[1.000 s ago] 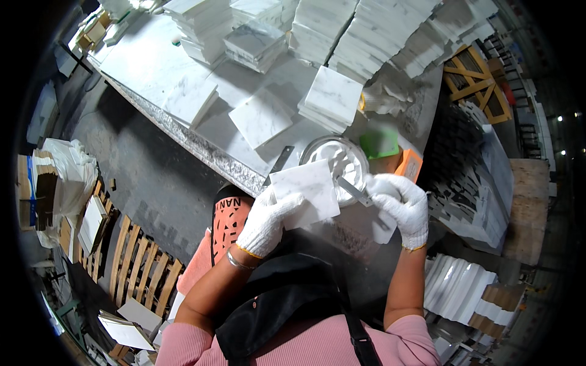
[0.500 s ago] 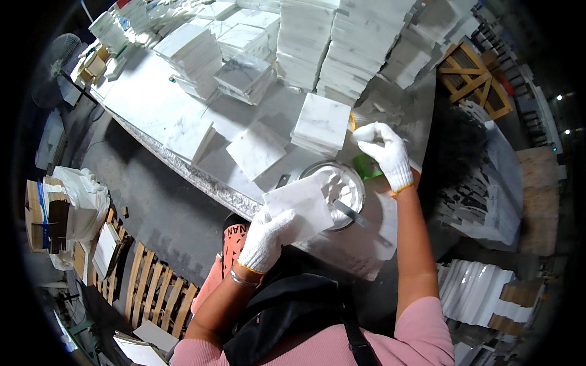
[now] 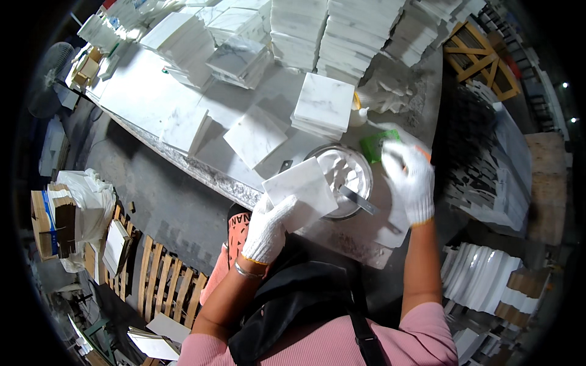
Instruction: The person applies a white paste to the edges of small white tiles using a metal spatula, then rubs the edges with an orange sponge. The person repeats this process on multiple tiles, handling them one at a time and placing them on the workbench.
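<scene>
Tile (image 3: 300, 188) is lying gripped in the left hand (image 3: 270, 229) — one-sided support could be inviting a slip. At its two o'clock, a tub (image 3: 368, 174) is holding white paste (image 3: 337, 169); a metal blade (image 3: 360, 200) is jutting toward four o'clock, possibly risking a knock from the right hand (image 3: 412, 183) — whether it's grasping anything, I cannot tell.

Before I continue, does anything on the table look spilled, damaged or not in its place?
No clear spill. The metal scraper juts over the rim of the paste tub, so it could be knocked; what looks like a white glove lies crumpled beside the marble tile stack, and the table's edge looks rough, perhaps chipped.
</scene>
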Action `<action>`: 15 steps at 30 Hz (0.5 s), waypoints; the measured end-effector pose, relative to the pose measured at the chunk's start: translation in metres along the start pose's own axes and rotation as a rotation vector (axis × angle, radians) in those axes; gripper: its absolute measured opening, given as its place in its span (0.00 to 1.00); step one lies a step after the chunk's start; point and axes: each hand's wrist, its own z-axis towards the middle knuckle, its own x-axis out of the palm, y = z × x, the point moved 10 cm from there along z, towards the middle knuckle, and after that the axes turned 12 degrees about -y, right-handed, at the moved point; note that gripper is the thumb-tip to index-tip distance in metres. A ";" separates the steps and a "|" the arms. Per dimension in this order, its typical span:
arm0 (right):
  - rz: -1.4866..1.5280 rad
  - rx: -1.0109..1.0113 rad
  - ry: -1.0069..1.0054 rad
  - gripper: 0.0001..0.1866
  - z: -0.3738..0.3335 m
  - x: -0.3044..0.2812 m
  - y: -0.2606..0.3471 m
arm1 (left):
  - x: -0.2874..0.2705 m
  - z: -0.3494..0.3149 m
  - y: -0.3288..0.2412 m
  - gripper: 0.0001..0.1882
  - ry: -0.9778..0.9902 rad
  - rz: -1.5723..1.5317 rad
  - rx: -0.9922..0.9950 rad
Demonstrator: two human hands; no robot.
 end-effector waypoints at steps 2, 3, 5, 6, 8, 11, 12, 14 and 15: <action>-0.044 -0.069 0.047 0.15 -0.036 -0.006 0.018 | 0.001 0.001 -0.002 0.22 -0.012 -0.008 0.022; -0.068 0.029 0.149 0.17 -0.053 0.000 0.016 | 0.001 0.002 -0.004 0.22 -0.010 0.017 0.052; -0.112 0.170 0.294 0.20 -0.083 0.010 0.011 | 0.001 0.002 -0.009 0.23 -0.006 0.065 0.111; -0.053 0.171 0.272 0.21 -0.091 0.012 0.013 | 0.003 0.001 -0.011 0.22 -0.012 0.106 0.128; -0.001 0.162 0.201 0.18 -0.096 0.013 0.015 | 0.008 -0.003 -0.018 0.22 -0.026 0.188 0.165; 0.153 0.164 0.106 0.15 -0.088 0.010 0.013 | 0.012 -0.005 -0.023 0.22 -0.026 0.171 0.209; 0.181 0.242 0.121 0.15 -0.087 0.011 0.007 | 0.012 -0.006 -0.024 0.23 -0.032 0.172 0.222; 0.237 0.397 0.151 0.15 -0.083 0.012 -0.007 | 0.013 -0.008 -0.028 0.23 -0.043 0.173 0.249; 0.263 0.393 0.125 0.13 -0.078 0.012 -0.009 | 0.013 -0.008 -0.029 0.23 -0.044 0.177 0.256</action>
